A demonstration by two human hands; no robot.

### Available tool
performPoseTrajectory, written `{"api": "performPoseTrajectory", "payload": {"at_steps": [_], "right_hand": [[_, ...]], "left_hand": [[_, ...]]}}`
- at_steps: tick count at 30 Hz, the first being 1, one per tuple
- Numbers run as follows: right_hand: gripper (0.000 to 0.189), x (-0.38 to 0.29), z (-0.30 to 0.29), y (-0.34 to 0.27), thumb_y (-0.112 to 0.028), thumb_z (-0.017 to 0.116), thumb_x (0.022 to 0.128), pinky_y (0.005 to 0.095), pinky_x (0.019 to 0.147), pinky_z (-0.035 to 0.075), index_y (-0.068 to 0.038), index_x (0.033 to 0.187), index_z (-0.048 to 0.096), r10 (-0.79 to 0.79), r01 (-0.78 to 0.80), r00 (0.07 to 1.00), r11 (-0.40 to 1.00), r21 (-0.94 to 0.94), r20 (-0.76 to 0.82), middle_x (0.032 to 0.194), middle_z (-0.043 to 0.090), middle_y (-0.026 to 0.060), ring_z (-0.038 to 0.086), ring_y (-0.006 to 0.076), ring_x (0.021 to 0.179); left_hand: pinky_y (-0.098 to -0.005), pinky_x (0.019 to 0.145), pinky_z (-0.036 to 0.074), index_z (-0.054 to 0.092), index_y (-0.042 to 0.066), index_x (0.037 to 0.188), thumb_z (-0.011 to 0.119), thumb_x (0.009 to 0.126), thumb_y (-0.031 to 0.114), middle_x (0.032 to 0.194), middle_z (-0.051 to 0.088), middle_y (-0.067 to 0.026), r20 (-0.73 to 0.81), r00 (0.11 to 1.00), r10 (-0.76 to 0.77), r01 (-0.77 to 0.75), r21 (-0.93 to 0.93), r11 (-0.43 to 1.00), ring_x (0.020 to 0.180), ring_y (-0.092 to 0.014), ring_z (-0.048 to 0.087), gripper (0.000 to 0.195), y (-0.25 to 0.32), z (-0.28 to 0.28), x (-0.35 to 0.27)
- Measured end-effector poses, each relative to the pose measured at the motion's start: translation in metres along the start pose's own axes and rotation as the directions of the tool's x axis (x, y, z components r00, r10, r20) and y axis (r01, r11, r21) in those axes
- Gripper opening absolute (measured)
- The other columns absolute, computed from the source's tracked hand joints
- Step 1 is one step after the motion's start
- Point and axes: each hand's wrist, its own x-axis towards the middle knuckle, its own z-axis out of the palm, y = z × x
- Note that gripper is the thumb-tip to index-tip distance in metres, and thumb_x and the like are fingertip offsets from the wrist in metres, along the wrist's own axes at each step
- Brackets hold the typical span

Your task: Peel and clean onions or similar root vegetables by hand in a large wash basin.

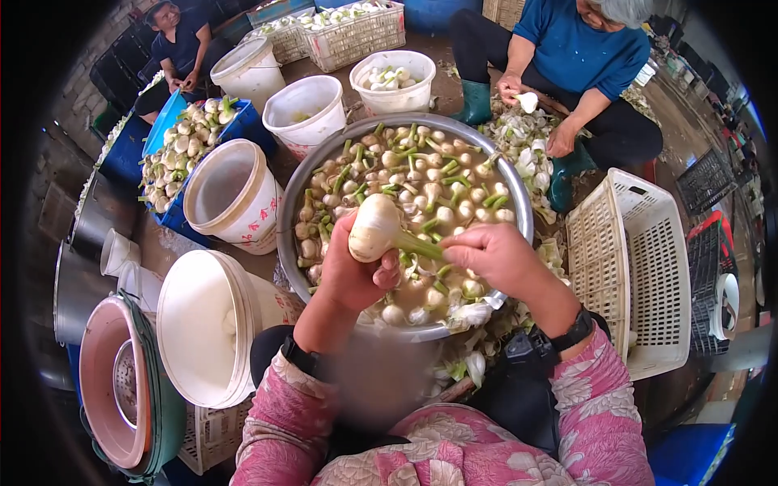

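Note:
My left hand [349, 273] cradles a large white garlic bulb [375, 226], its green stem pointing right. The finger and thumb of my right hand [495, 258] pinch the stem near its end. Both hands are above a wide metal basin [526, 209]. Murky brownish water fills the basin, and many garlic bulbs [433, 193] with short green stems float in it. Loose pale skins [471, 314] lie at the basin's near rim, by my right wrist.
Left stand white plastic buckets [234, 188], a blue crate of garlic [182, 143] and a pink basin [97, 389]. At right is a white plastic crate [662, 267]. Across the basin a co-worker [577, 54] holds a bulb beside heaped peelings [529, 146]; another person [182, 48] sits far left.

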Motion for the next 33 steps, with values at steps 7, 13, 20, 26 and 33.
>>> {"api": "performPoseTrajectory", "payload": {"at_steps": [7, 13, 20, 26, 33], "right_hand": [[0.017, -0.012, 0.001, 0.004, -0.013, 0.055, 0.078, 0.0260, 0.051, 0.038, 0.003, 0.084, 0.057, 0.228, -0.231, 0.973, 0.939, 0.256, 0.045, 0.063, 0.054, 0.0053, 0.048, 0.0106, 0.054], [0.012, -0.013, 0.000, 0.009, -0.011, 0.052, 0.081, 0.0256, 0.057, 0.040, -0.001, 0.084, 0.057, -0.238, 0.247, 0.967, 0.964, 0.099, -0.092, 0.069, 0.052, 0.0074, 0.049, 0.0167, 0.060], [0.009, 0.008, -0.001, 0.015, -0.009, 0.047, 0.076, 0.0397, 0.064, 0.041, -0.004, 0.072, 0.052, -0.357, 0.009, 0.881, 0.670, -0.742, -0.311, 0.071, 0.052, 0.0121, 0.050, 0.0300, 0.071], [0.021, 0.021, -0.012, 0.060, -0.019, 0.046, 0.077, 0.0390, 0.061, 0.045, -0.003, 0.081, 0.060, 0.436, -0.323, 0.892, 0.425, -0.845, -0.121, 0.080, 0.060, 0.0144, 0.057, 0.0311, 0.074], [0.037, 0.005, 0.008, 0.018, -0.035, 0.044, 0.084, 0.0261, 0.049, 0.043, -0.001, 0.087, 0.058, 0.528, -0.620, 0.765, 0.759, 0.200, 0.369, 0.077, 0.061, 0.0103, 0.058, 0.0156, 0.059]], "left_hand": [[-0.0216, 0.041, 0.037, 0.051, 0.010, 0.102, 0.031, 0.083, 0.050, 0.072, 0.057, -0.0110, 0.086, 0.991, -0.103, 0.099, 0.046, 0.994, 0.050, -0.018, 0.050, 0.049, -0.007, 0.001, 0.003], [-0.0245, 0.065, 0.048, 0.040, 0.002, 0.114, 0.057, 0.078, 0.019, 0.097, 0.054, -0.0068, -0.041, 0.965, 0.257, -0.191, 0.562, 0.805, 0.081, -0.013, 0.056, 0.043, -0.019, 0.010, 0.000], [-0.0204, 0.071, 0.043, 0.044, 0.000, 0.113, 0.059, 0.072, 0.011, 0.094, 0.055, -0.0033, 0.014, 0.992, 0.128, -0.123, 0.386, 0.914, 0.081, -0.008, 0.053, 0.046, -0.035, 0.016, 0.000], [-0.0221, 0.075, 0.041, 0.040, 0.001, 0.119, 0.064, 0.071, 0.012, 0.101, 0.054, -0.0037, 0.046, 0.996, 0.076, -0.088, 0.403, 0.911, 0.087, -0.010, 0.052, 0.055, -0.033, 0.011, -0.006], [-0.0264, 0.084, 0.038, 0.034, 0.002, 0.123, 0.064, 0.072, 0.007, 0.111, 0.049, -0.0068, 0.024, 0.918, 0.396, -0.361, 0.466, 0.808, 0.100, -0.015, 0.047, 0.059, -0.026, 0.007, 0.001]]}}
